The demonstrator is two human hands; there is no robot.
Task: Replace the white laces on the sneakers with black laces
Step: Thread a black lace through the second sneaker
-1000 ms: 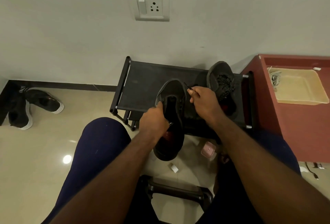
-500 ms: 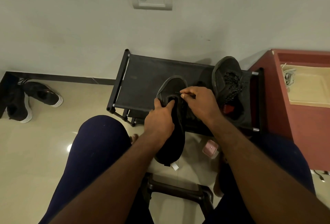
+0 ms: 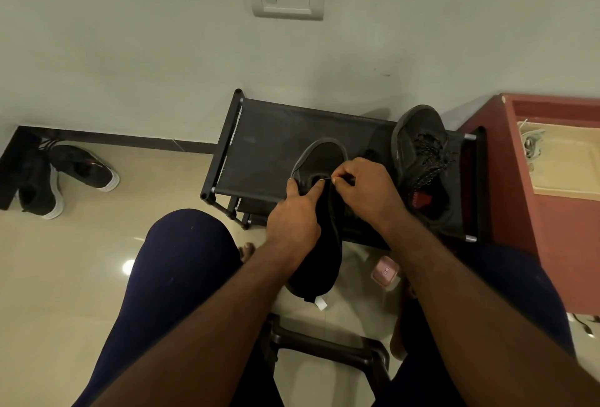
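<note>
The black-laced sneaker (image 3: pixel 418 153) rests on the rack (image 3: pixel 276 147); the left hand (image 3: pixel 293 221) grips the second sneaker (image 3: pixel 324 155), lacing apparently just begun, while the right hand (image 3: pixel 367 192) pinches the lace (image 3: pixel 328 178).

Matt mesh sneaker (image 3: pixel 319 160), matt fabric rack (image 3: pixel 269 150), glossy tiled floor (image 3: pixel 65 260).

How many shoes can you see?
4. The left hand grips one sneaker, the right hand pinching its black lace; one laced sneaker on the black rack; two white-soled shoes on the floor, left. More may be hidden.
</note>
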